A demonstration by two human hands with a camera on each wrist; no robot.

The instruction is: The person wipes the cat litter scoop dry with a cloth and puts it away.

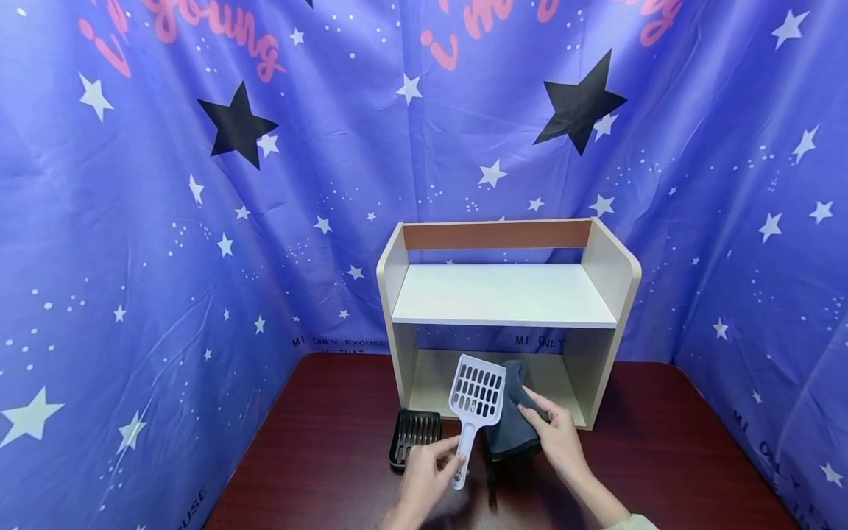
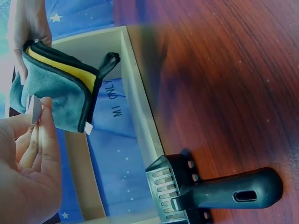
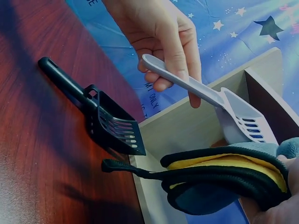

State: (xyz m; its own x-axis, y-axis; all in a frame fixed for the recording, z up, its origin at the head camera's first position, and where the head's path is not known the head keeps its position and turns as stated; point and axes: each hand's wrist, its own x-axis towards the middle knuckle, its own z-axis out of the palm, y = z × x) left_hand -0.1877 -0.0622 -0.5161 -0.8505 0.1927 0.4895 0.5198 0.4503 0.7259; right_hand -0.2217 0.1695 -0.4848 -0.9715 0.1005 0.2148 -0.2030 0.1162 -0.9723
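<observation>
A white slotted litter scoop (image 1: 467,439) is held by its handle in my left hand (image 1: 424,475), between thumb and fingers, its head tilted up and away. My right hand (image 1: 559,434) grips a folded grey towel (image 1: 513,427) just right of the scoop's head. Yellow lining, dark edging and a hanging loop show on the towel (image 3: 224,163) in the right wrist view. There the scoop's head lies against or just behind the towel; I cannot tell which. On the table, left of the towel, lies a black slotted litter scoop (image 2: 233,189).
A two-level wooden shelf (image 1: 503,294) stands behind the hands, with its white upper board and open lower compartment facing me. The dark red table (image 1: 318,442) spreads to both sides. A blue star-patterned curtain (image 1: 331,184) hangs around the back and sides.
</observation>
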